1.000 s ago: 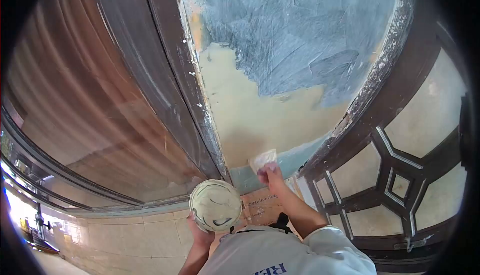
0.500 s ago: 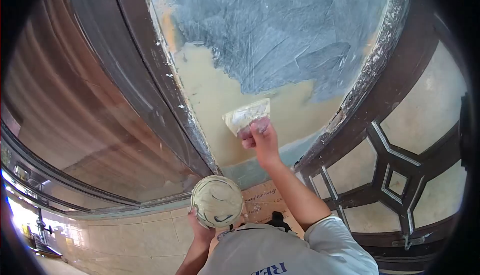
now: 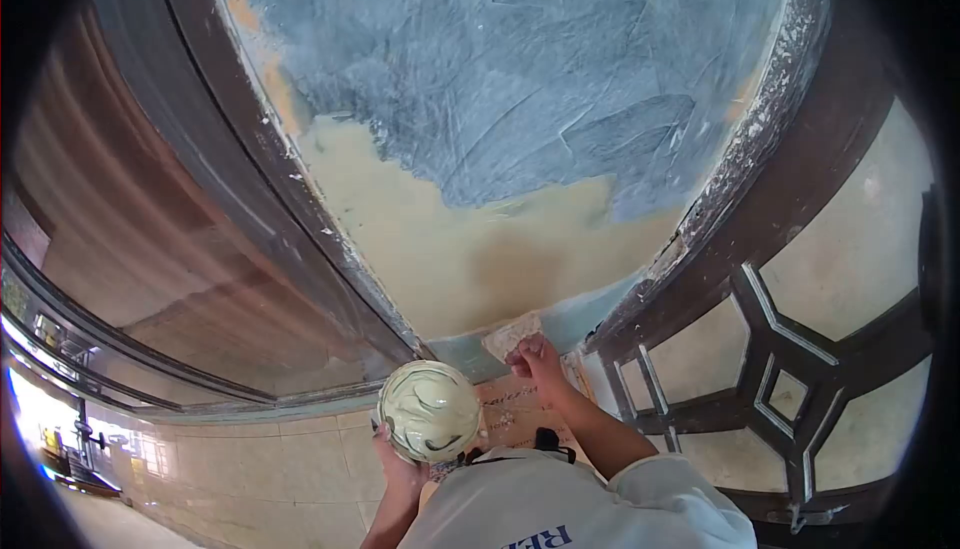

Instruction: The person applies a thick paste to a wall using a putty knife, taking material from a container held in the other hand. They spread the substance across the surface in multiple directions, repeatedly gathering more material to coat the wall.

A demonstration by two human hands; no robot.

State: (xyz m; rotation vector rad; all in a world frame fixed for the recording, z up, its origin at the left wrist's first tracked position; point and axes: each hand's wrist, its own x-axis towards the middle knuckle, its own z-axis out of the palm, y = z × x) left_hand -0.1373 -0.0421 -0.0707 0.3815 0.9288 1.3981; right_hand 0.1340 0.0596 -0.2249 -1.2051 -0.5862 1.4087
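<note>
My right hand (image 3: 536,357) grips a putty knife (image 3: 511,337) whose wide blade is coated in pale filler. The blade overlaps the lower edge of the wall panel in this view. Cream filler (image 3: 430,249) covers the lower part of the panel, with an uneven upper border against the blue-grey surface (image 3: 520,69). Low on the left, my left hand (image 3: 400,457) holds a round tub (image 3: 430,411) from its side. Creamy filler with swirled ridges fills the tub, and dark streaks show near its edge.
Dark frames with chipped paint border the panel: the left frame (image 3: 285,169) beside a glazed pane, the right frame (image 3: 740,149) beside a patterned grille (image 3: 795,389). Printed cardboard (image 3: 520,411) lies below on the tiled floor (image 3: 290,464).
My right hand has brought the putty knife down from the middle of the filler to the panel's lower edge. The tub is still in my left hand, and the view has shifted slightly.
</note>
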